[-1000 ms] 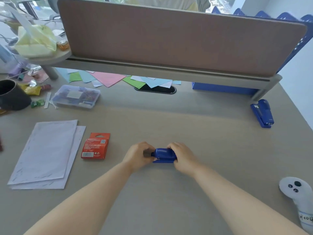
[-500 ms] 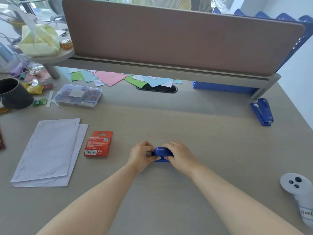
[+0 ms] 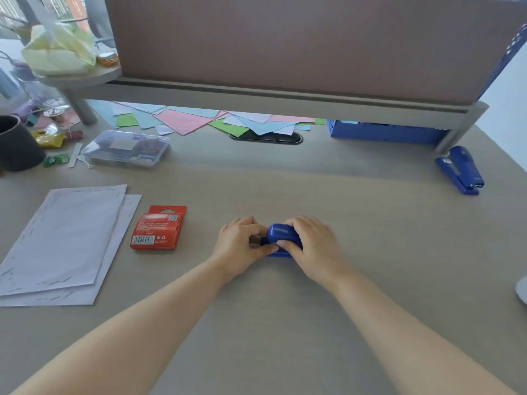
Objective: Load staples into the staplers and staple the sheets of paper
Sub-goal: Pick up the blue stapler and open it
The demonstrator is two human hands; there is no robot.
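Observation:
A small blue stapler lies on the desk in the middle of the view. My right hand covers its right half and grips it. My left hand pinches its left end, where a bit of grey metal shows between the fingers. A red box of staples rests on the desk to the left of my hands. Farther left lie white sheets of paper in a loose stack. A second, larger blue stapler sits at the far right of the desk.
A clear plastic box of clips, a dark cup and sweet wrappers stand at the back left. Coloured paper sheets spread under the raised shelf, beside a blue crate. A white object's edge shows at far right.
The view has shifted slightly, so the desk items sit more to the right and the white controller is almost out of frame. Both hands stay on the small stapler with little movement.

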